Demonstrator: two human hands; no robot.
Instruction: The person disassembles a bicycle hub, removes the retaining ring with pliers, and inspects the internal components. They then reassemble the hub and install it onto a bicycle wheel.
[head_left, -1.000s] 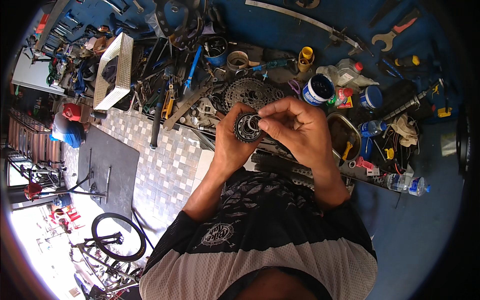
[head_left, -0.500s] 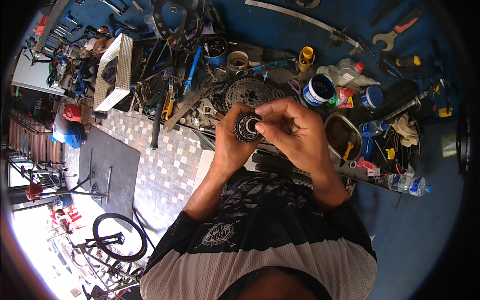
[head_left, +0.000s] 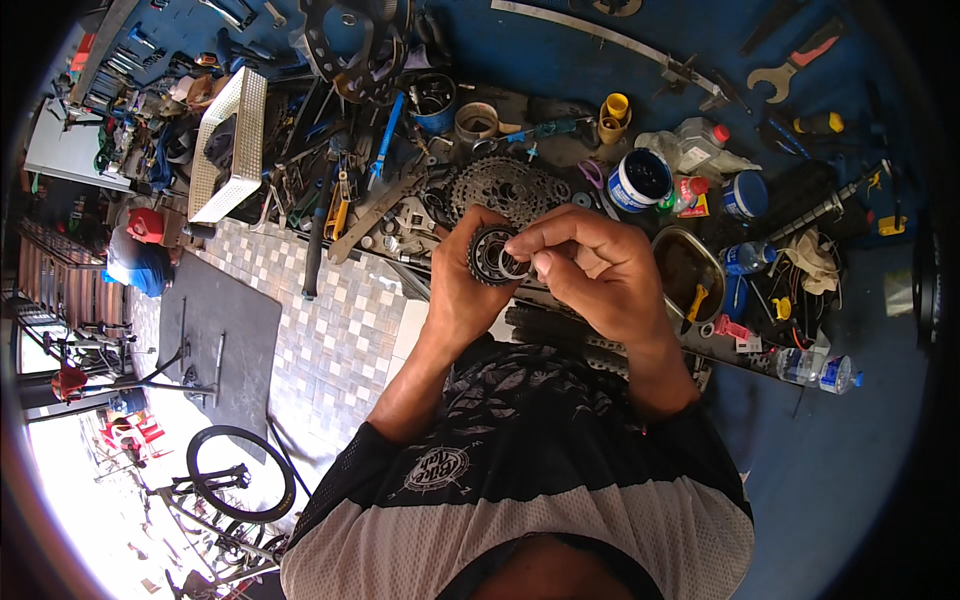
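My left hand is wrapped round a dark, toothed, round bike part, holding it up with its open face toward me. At its right side, my right hand pinches a thin silver ring between thumb and forefinger. The ring overlaps the face of the toothed part; whether it touches cannot be made out. Just beyond both hands, a large bike cassette lies on the cluttered bench. An adjustable wrench lies to the left of it.
Right of my hands stands a metal tray with dark liquid and a yellow-handled tool. Behind it are a blue-and-white tub and bottles. To the left lie a hammer and a white perforated basket. A person crouches far left.
My right thumb and forefinger have drawn slightly back to the right. The thin silver ring now shows between them, tilted off the middle of the toothed part. My left hand stays put.
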